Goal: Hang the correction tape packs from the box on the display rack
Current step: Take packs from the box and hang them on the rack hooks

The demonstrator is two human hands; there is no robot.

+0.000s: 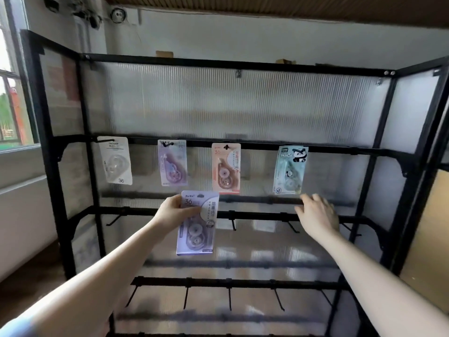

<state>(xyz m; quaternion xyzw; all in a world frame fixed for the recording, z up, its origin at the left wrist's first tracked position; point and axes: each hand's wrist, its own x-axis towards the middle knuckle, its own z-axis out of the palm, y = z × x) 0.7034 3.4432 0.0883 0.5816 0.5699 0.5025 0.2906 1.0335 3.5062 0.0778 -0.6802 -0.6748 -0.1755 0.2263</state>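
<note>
My left hand point(173, 209) holds a lavender correction tape pack point(196, 229) by its upper left corner, in front of the second hook row of the black display rack point(243, 65). My right hand point(317, 214) hovers with relaxed fingers at the rack's middle bar, just below the panda pack point(290, 170), holding nothing. On the top hook row hang a white pack point(116, 161), a purple pack point(173, 162), a peach pack point(226, 167) and the panda pack. The box is out of view.
Bare black hooks point(233, 223) stick out from the second rail, and more hooks point(229, 299) from a lower rail. Ribbed translucent panels back the rack. A window point(9, 93) is at the left, a brown board point(427, 239) at the right.
</note>
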